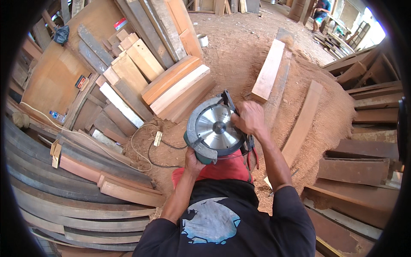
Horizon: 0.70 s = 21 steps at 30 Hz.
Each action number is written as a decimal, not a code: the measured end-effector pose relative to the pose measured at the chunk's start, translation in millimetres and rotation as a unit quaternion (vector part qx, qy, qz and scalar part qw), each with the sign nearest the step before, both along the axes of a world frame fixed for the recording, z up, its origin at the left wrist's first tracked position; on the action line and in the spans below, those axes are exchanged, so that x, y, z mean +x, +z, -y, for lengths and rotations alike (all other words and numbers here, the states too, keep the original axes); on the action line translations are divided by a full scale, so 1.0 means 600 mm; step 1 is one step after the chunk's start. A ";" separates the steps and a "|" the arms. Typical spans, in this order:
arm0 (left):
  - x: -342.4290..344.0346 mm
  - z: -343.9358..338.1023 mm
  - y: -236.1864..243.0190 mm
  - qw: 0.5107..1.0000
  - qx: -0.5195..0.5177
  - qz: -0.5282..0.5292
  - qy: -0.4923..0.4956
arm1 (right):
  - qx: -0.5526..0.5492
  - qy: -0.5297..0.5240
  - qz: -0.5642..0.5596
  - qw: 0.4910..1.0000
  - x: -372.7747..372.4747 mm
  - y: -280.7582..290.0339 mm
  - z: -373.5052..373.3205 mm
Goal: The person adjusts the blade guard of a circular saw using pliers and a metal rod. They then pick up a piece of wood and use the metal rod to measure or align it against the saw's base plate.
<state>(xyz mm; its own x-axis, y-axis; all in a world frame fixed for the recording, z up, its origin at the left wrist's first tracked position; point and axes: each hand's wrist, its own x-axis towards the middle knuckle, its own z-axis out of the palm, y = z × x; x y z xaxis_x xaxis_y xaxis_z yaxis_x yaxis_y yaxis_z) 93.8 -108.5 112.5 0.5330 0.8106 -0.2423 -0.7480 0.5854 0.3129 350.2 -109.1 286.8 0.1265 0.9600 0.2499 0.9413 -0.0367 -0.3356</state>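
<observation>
A circular saw (193, 124) is held up over my lap, tilted so its round silver blade (216, 139) faces up toward me. A grey guard curves round the blade's left side, and a bit of green housing shows below it. Under the lower left of the guard, my left hand (194, 161) is wrapped round the housing, its fingers mostly hidden beneath. My right hand (249, 118) is closed at the blade's right side, over the dark base plate (229, 102). Its fingertips are partly hidden.
A pale squared beam (269, 70) and a long board (302, 122) lie on sawdust ahead right. Stacked planks (180, 85) stand ahead left; curved timbers (85, 205) fill the left. A cord (138, 150) loops on the ground. Another person (320, 15) is far right.
</observation>
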 end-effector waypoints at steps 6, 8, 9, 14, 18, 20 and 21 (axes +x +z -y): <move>0.080 0.018 0.012 0.998 -0.055 0.024 -0.002 | -0.135 0.014 0.081 0.987 0.028 0.043 -0.022; 0.088 0.015 0.007 0.998 -0.054 0.016 0.009 | -0.049 0.008 0.056 0.997 0.039 0.036 0.004; 0.081 0.017 0.005 0.998 -0.058 0.006 0.020 | -0.010 0.011 0.038 0.999 0.027 0.039 0.022; 0.046 -0.010 -0.047 0.997 -0.067 0.031 0.009 | -0.078 0.187 -0.125 0.971 -0.040 0.050 0.174; 0.067 -0.002 0.024 0.997 -0.076 -0.003 -0.017 | -0.203 0.300 -0.096 0.927 -0.115 -0.056 0.199; 0.066 0.003 0.014 0.997 -0.079 -0.009 -0.010 | -0.260 0.296 -0.063 0.917 -0.124 -0.066 0.192; 0.061 -0.001 -0.008 0.997 -0.074 0.007 -0.019 | -0.260 0.303 -0.054 0.915 -0.126 -0.059 0.189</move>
